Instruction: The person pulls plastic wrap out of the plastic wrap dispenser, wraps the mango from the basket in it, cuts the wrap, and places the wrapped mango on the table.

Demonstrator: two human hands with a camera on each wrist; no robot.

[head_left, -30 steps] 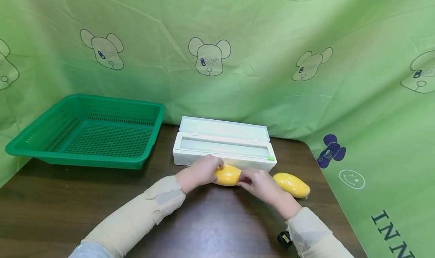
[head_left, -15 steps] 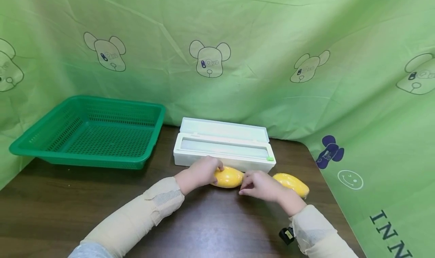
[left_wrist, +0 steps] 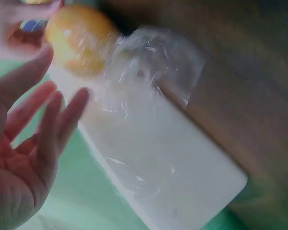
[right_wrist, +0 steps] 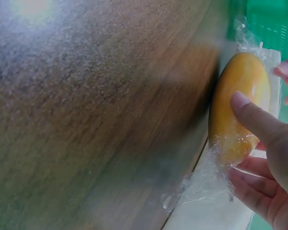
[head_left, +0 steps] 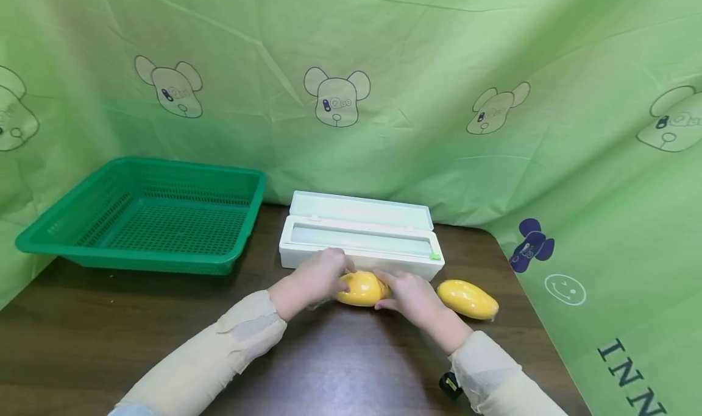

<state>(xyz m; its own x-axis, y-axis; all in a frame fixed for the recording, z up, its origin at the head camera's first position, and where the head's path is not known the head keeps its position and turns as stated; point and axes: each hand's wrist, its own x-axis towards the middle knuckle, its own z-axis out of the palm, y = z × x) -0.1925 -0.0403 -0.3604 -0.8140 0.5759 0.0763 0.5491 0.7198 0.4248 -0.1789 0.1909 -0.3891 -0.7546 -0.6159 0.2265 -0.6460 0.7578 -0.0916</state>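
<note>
A yellow oval fruit [head_left: 360,289] wrapped in clear cling film lies in front of a white cling film dispenser [head_left: 362,260]. My right hand [head_left: 414,300] grips its right end, thumb on one side and fingers on the other, as the right wrist view shows. Loose film [right_wrist: 201,182] bunches out beyond that end. My left hand [left_wrist: 29,143] has its fingers spread beside the fruit's left end, apart from it in the left wrist view. A flap of loose film [left_wrist: 168,62] sticks out at that end. Another wrapped yellow fruit [head_left: 468,299] lies to the right.
The dispenser's lid [head_left: 362,210] stands raised at the back, with a green slider [head_left: 435,257] on its body. A green plastic basket [head_left: 230,260] stands at the left. Behind hangs a green printed curtain [head_left: 428,172]. A small black device [head_left: 451,384] is by my right wrist.
My right hand has gone from the film at the fruit's right end to a grip on the fruit. The fruit has shifted slightly left and nearer. My left hand has let go, moving left.
</note>
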